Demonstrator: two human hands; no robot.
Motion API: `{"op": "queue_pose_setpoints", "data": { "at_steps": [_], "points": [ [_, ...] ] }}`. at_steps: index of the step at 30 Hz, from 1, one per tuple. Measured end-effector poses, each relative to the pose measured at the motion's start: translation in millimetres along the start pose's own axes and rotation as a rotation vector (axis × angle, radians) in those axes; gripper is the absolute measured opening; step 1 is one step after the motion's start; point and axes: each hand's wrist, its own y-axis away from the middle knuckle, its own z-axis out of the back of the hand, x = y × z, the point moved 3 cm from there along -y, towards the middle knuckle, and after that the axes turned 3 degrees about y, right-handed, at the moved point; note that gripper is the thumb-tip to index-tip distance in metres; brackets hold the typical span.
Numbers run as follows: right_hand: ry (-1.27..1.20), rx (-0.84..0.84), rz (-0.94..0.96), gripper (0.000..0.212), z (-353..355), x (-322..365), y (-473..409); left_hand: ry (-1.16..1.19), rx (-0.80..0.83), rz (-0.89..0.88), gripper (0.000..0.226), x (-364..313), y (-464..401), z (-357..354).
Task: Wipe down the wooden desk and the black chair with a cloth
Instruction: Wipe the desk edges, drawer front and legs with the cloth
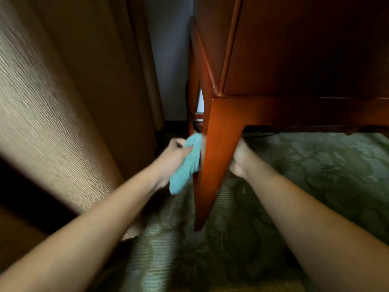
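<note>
Room: a dim corner with a green patterned carpet (315, 175) underfoot and a grey wall (168, 60) behind.
Landmark: the front leg (216, 157) of the wooden desk (294, 60), a tapering reddish-brown post that meets the carpet near the middle of the view.
Curtain: a tan ribbed curtain (63, 91) hangs to the left of the leg and fills that side of the view.
Cloth: a light blue cloth (187, 163) lies bunched against the left face of the leg, about halfway up it.
Left hand: the left hand (172, 157) grips the cloth, fingers curled round the top of the bundle, and holds it against the leg.
Right hand: the right hand (240, 159) sits just right of the leg, touching its right edge; the fingers go behind the wood, so I cannot tell whether they are apart or closed round it.
Desk body: above the leg, the side panel and front panel rise out of the frame; the right part falls into deep shadow and no detail shows there.
Rear leg: a second leg (192, 87) stands behind the landmark leg, partly hidden by it.
Cable: a dark cable (271, 134) runs under the desk, right of the leg, its ends lost in shadow.
Blur: both hands and the cloth are soft with motion blur, and finger outlines are hard to make out.
Cut off: both forearms leave the frame at the bottom corners; the desk top is out of view.
Writing: no readable lettering or brand marks show on any surface.
</note>
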Motion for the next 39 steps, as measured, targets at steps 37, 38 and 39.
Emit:
{"op": "queue_pose_setpoints", "data": {
  "at_steps": [37,38,39],
  "points": [
    [-0.036,-0.476,0.120,0.029,0.9,-63.2,75.8,-0.349,0.358,0.191,0.019,9.7,-55.6,-27.9],
    [-0.021,-0.476,0.013,0.025,0.3,-85.0,69.2,-0.468,0.331,0.221,0.014,27.6,-58.8,-21.2],
    [0.011,-0.480,-0.080,0.022,-0.1,-104.9,63.3,-0.537,0.319,0.254,0.009,41.0,-56.1,-16.7]
  ]
}}
